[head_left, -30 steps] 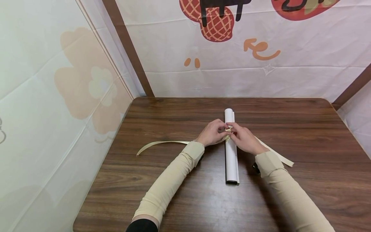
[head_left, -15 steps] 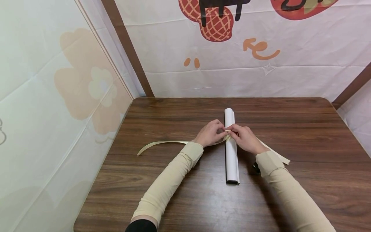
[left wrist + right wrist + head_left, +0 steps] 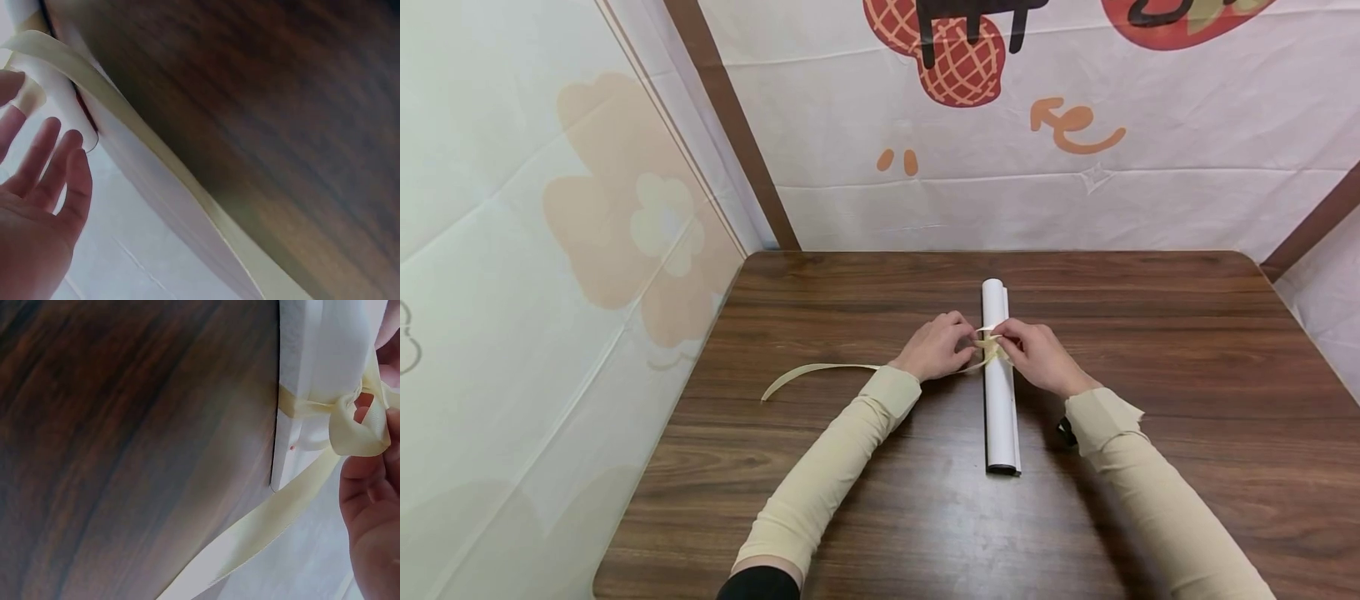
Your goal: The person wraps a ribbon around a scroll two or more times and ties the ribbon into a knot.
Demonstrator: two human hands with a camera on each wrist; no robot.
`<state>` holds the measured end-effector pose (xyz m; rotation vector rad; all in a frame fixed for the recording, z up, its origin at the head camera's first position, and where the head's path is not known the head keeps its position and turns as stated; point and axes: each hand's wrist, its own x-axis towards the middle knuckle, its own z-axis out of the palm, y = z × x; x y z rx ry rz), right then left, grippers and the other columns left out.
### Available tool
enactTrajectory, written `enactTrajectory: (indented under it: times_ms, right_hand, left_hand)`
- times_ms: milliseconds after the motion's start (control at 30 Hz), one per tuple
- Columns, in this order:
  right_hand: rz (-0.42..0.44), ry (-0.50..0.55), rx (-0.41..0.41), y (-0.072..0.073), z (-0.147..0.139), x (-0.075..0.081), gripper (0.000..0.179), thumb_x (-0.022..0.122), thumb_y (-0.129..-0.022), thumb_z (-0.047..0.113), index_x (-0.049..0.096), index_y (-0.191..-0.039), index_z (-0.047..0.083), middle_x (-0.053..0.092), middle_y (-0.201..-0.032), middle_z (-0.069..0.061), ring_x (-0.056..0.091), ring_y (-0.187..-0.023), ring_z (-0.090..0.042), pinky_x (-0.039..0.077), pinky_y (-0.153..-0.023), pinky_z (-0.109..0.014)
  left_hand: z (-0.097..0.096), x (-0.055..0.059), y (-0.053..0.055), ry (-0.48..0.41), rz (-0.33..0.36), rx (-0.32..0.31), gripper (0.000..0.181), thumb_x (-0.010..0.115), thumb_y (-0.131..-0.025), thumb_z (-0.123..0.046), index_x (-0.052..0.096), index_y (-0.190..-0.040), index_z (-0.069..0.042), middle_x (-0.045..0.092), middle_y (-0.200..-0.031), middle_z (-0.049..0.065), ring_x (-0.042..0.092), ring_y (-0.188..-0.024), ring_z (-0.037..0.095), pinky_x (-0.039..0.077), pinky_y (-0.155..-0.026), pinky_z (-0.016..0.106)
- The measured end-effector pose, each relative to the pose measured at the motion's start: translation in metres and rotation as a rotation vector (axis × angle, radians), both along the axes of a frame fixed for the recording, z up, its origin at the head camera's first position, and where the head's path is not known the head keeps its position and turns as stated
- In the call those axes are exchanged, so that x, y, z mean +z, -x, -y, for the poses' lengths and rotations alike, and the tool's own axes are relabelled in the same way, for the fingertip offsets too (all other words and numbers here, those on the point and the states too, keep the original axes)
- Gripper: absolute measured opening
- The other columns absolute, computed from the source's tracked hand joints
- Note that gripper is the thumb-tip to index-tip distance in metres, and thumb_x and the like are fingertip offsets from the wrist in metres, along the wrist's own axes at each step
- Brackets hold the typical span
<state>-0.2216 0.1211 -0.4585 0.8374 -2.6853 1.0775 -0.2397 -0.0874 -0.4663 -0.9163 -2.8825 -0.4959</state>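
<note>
A white roll (image 3: pixel 1001 425), dark along its underside, lies lengthwise on the table. Cream ribbon (image 3: pixel 816 367) goes round its middle and is crossed on top. My left hand (image 3: pixel 934 346) is at the left side of the crossing and pinches ribbon between thumb and forefinger; its other fingers are loosely bent in the left wrist view. From the right, my right hand (image 3: pixel 1039 357) pinches a ribbon loop (image 3: pixel 350 434) above the roll. One ribbon tail (image 3: pixel 150 144) runs out below the left hand, another tail (image 3: pixel 250 528) below the right. The fingertips partly cover the crossing.
The brown wood-grain table (image 3: pixel 880 517) has rounded far corners. Behind it hangs a white printed cloth (image 3: pixel 850 208), and a second pale cloth (image 3: pixel 512 333) with a flower print borders the left side.
My hands have drawn slightly apart, the left one moving left, and ribbon strands now show between them. The right-hand tail has slipped inward behind the right sleeve. The roll stays in place.
</note>
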Motion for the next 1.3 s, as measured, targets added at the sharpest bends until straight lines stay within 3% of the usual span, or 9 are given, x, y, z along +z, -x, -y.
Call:
enactTrajectory:
  times_ms: [333, 533, 900, 1300]
  right_hand:
    - [-0.041, 0.01, -0.012, 0.001, 0.001, -0.002, 0.009, 0.06, -0.093, 0.005, 0.068, -0.098, 0.006, 0.07, -0.086, -0.006, 0.055, -0.068, -0.013, 0.045, -0.064, -0.029]
    - [-0.041, 0.024, -0.016, 0.0, 0.0, -0.002, 0.009, 0.06, -0.092, 0.004, 0.068, -0.097, 0.005, 0.069, -0.082, -0.006, 0.053, -0.066, -0.012, 0.044, -0.063, -0.027]
    - [-0.021, 0.028, -0.03, -0.001, -0.004, -0.002, 0.006, 0.064, -0.089, 0.003, 0.068, -0.094, 0.005, 0.069, -0.08, -0.006, 0.054, -0.065, -0.011, 0.045, -0.06, -0.024]
    - [-0.032, 0.018, -0.051, -0.001, -0.007, -0.002, 0.008, 0.063, -0.089, 0.002, 0.069, -0.093, 0.005, 0.066, -0.074, -0.003, 0.05, -0.063, -0.011, 0.042, -0.058, -0.024]
  left_hand:
    - [0.004, 0.004, 0.001, 0.198, -0.07, 0.08, 0.014, 0.062, -0.091, -0.027, 0.068, -0.101, -0.019, 0.06, -0.11, 0.002, 0.058, -0.102, 0.021, 0.05, -0.081, 0.037]
    - [0.016, 0.008, -0.003, 0.26, -0.082, 0.129, 0.01, 0.062, -0.092, -0.025, 0.068, -0.096, -0.018, 0.059, -0.107, 0.003, 0.057, -0.102, 0.023, 0.049, -0.081, 0.038]
    - [0.047, 0.019, -0.009, 0.245, -0.048, 0.194, 0.008, 0.063, -0.089, -0.024, 0.068, -0.091, -0.017, 0.06, -0.11, 0.003, 0.055, -0.106, 0.024, 0.046, -0.085, 0.041]
    - [0.075, 0.036, -0.02, 0.298, -0.003, 0.251, 0.012, 0.067, -0.086, -0.027, 0.071, -0.087, -0.016, 0.06, -0.109, 0.005, 0.052, -0.104, 0.026, 0.043, -0.085, 0.043]
